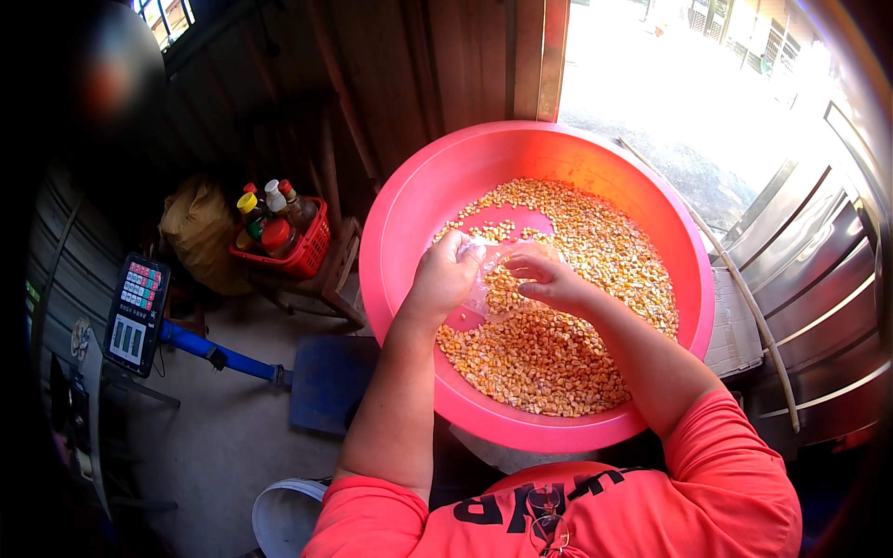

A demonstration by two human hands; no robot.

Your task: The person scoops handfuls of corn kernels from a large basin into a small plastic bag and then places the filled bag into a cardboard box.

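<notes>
A large pink plastic tub (pixel 396 265) holds many yellow-orange corn kernels (pixel 605 260), spread unevenly with patches of pink bottom showing. My left hand (pixel 448 270) is closed on the edge of a clear plastic bag (pixel 489 290) over the tub's middle, with some kernels in or just behind the bag. My right hand (pixel 551 281) is beside the bag, fingers apart and slightly curled over the corn, with nothing visible held in it.
At left stand a blue platform scale (pixel 330 381) with display (pixel 136 316), a red bottle basket (pixel 302 256) on a wooden stool, and a tan sack (pixel 200 237). A white bucket (pixel 270 521) is below; a pole (pixel 763 325) and metal sheets lie right, by the bright doorway.
</notes>
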